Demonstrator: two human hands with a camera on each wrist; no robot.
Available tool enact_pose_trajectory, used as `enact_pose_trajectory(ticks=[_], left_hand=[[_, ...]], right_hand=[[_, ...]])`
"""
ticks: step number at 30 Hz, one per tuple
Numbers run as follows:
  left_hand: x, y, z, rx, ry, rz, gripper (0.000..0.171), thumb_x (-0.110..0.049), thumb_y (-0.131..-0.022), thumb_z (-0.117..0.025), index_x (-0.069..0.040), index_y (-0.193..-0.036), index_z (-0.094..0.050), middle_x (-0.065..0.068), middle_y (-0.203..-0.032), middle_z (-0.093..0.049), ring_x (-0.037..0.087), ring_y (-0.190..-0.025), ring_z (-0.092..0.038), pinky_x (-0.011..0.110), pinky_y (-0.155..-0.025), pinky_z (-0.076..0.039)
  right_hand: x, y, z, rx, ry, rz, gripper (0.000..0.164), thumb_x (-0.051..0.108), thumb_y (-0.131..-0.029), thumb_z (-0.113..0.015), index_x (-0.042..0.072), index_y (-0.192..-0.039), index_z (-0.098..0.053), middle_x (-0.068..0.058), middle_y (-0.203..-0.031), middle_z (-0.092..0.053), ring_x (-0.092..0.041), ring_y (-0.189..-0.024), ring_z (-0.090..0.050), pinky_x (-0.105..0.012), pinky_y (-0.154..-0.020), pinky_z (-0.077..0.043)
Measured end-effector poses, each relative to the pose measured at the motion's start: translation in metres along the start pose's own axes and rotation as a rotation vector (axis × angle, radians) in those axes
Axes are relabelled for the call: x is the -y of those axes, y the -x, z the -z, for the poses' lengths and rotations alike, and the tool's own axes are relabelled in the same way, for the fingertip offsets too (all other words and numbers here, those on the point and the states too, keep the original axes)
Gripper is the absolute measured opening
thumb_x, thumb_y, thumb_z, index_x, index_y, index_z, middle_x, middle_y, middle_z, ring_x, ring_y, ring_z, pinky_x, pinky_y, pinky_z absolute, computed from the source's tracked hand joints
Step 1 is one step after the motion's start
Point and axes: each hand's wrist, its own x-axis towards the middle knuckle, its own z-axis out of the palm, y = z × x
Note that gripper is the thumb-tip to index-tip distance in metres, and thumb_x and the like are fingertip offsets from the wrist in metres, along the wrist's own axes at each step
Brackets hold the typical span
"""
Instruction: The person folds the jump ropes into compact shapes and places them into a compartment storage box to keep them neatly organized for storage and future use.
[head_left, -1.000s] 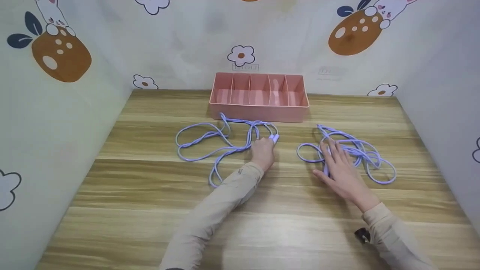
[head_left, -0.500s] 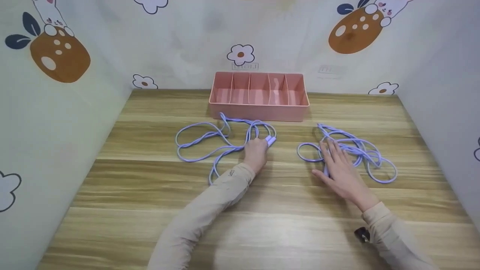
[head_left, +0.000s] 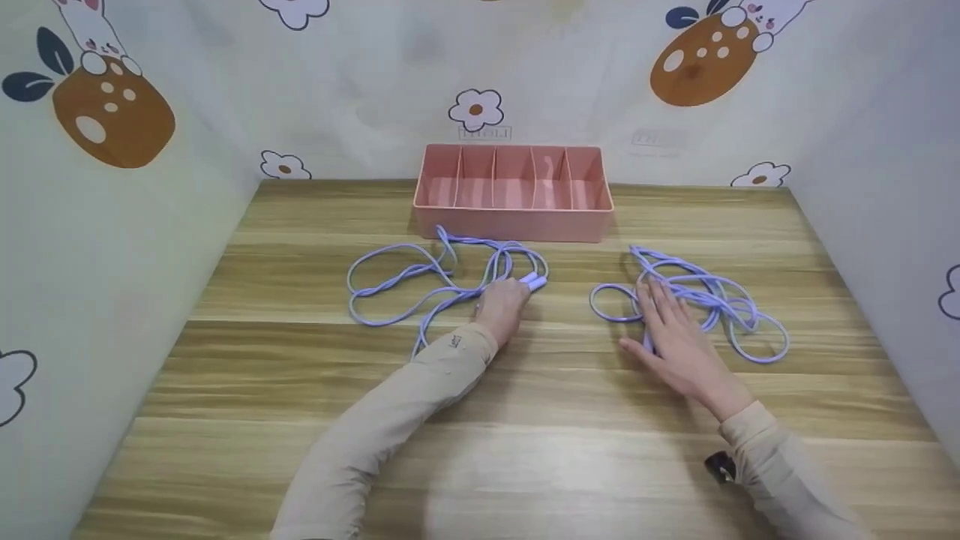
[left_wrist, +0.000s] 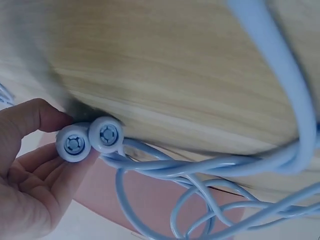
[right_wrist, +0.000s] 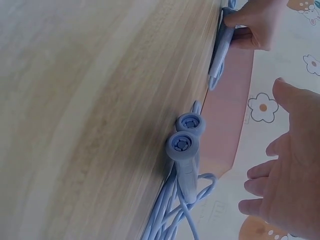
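Note:
My left hand (head_left: 502, 306) grips the two handles (left_wrist: 106, 135) of a light purple-blue jump rope (head_left: 397, 282), side by side between thumb and fingers. The rope lies in loose loops in front of the pink box, mostly left of the hand. A second jump rope (head_left: 718, 300) of the same colour is bunched to the right. Over it hovers my right hand (head_left: 679, 349), fingers straight, palm down. In the right wrist view that hand stands apart from the second rope's two handles (right_wrist: 187, 175), which are largely hidden beneath it in the head view.
At the back of the wooden table (head_left: 525, 420) stands a pink box (head_left: 513, 223) with several compartments side by side. Patterned walls (head_left: 360, 97) enclose the table on the left, back and right. A small black object (head_left: 720, 466) sits by the right sleeve.
My left hand has shifted a little left and toward me, with the handles turning to point more sideways. The right hand stays in place over the second jump rope.

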Motion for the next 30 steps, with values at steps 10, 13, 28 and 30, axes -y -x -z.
enact_pose_trajectory(ticks=[10,13,28,30], left_hand=[[0.014,-0.011,-0.036,-0.031,0.187,0.053,0.016,0.005,-0.076,-0.054,-0.008,-0.074,-0.064,0.010,-0.072,-0.064,0.027,-0.066,-0.062,0.038,-0.057,-0.052],[0.017,-0.010,-0.026,-0.018,0.252,0.069,0.015,0.008,-0.074,-0.052,-0.005,-0.074,-0.062,0.013,-0.074,-0.063,0.030,-0.069,-0.062,0.040,-0.057,-0.052],[0.028,-0.008,-0.021,-0.140,0.420,0.067,0.012,0.007,-0.065,-0.058,-0.005,-0.065,-0.059,0.012,-0.067,-0.061,0.033,-0.065,-0.060,0.042,-0.058,-0.048],[0.028,-0.004,-0.005,-0.097,0.487,0.075,0.011,0.007,-0.064,-0.061,-0.004,-0.065,-0.062,0.011,-0.066,-0.062,0.032,-0.066,-0.061,0.042,-0.060,-0.049]], right_hand=[[-0.001,0.000,0.002,0.010,-0.007,-0.005,0.078,0.041,-0.090,-0.050,-0.005,-0.142,-0.013,-0.029,-0.145,-0.013,-0.043,-0.133,-0.014,-0.057,-0.106,-0.014],[-0.002,0.000,0.004,0.011,-0.007,-0.005,0.078,0.043,-0.091,-0.048,-0.005,-0.142,-0.013,-0.029,-0.145,-0.014,-0.043,-0.133,-0.014,-0.056,-0.106,-0.014],[0.002,-0.003,0.009,0.037,-0.013,0.004,0.078,0.040,-0.090,-0.051,-0.005,-0.142,-0.014,-0.027,-0.146,-0.013,-0.039,-0.134,-0.013,-0.056,-0.106,-0.014],[0.003,-0.004,0.009,0.040,-0.019,0.001,0.077,0.040,-0.090,-0.051,-0.005,-0.141,-0.015,-0.026,-0.146,-0.014,-0.039,-0.134,-0.013,-0.056,-0.106,-0.014]])
